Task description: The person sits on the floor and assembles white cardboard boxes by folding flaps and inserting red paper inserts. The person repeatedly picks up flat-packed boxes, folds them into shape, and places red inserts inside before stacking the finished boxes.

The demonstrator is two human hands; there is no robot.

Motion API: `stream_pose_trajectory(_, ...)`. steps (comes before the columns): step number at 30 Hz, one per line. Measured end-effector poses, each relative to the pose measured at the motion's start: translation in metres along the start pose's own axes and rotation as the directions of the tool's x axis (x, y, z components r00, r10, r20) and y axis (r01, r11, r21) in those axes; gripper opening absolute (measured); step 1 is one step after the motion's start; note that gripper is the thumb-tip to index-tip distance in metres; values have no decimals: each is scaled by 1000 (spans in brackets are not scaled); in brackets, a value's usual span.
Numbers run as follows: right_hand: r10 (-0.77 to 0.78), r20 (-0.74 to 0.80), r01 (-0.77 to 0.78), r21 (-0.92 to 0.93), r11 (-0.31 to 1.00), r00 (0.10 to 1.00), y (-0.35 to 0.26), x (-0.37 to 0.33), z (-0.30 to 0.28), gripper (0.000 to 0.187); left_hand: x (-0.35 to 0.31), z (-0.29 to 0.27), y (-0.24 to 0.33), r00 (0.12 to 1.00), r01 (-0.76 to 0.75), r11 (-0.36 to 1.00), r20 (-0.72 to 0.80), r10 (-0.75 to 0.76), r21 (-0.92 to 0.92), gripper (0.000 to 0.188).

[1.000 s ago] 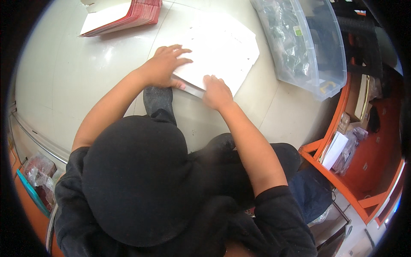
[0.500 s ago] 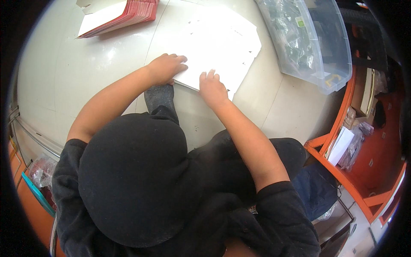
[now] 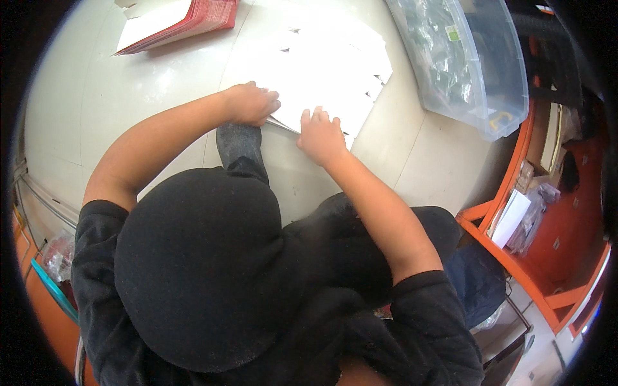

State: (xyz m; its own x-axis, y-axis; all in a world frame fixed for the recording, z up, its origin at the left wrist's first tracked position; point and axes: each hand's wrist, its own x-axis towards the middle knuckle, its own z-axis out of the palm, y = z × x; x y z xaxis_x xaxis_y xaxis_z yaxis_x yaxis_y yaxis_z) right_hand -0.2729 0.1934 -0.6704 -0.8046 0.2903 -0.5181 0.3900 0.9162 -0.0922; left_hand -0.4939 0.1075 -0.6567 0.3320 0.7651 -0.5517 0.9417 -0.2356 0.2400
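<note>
Fingers [image 3: 273, 103] of the left hand [image 3: 250, 105] curl close together over the near left corner of the white sheets [image 3: 328, 74]; its thumb is hidden, so I cannot tell whether it pinches. The right hand [image 3: 322, 136] rests on their near edge, to the right, its fingertips slightly spread on top; any grip underneath is hidden too. The sheets lie flat on the pale floor [image 3: 148, 96], their far part washed out by glare. A dark-socked foot [image 3: 239, 143] sits just nearer than the left hand. Far left, a red-edged stack [image 3: 209, 19] and, far right, a clear bin [image 3: 483, 83] are both cut off by the upper edge; the bin's bagged contents are hard to make out.
</note>
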Motion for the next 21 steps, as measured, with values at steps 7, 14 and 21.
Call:
stream_pose_trajectory(7, 75, -149, -65, 69, 995, 986, 4, 3, -5, 53, -3, 13, -26, 976, -78, 996, -208, 67, -46, 36)
stream_pose_trajectory(14, -36, -130, 43, 53, 998, 991, 15, 7, -21, 46, -5, 2, 8, 939, 92, 984, -342, -34, 155, 28)
stream_pose_trajectory(21, -71, -174, 138, 411, 901, 982, 29, 12, -25, 39, 13, -13, -3, 968, 23, 991, -243, -56, -135, 19)
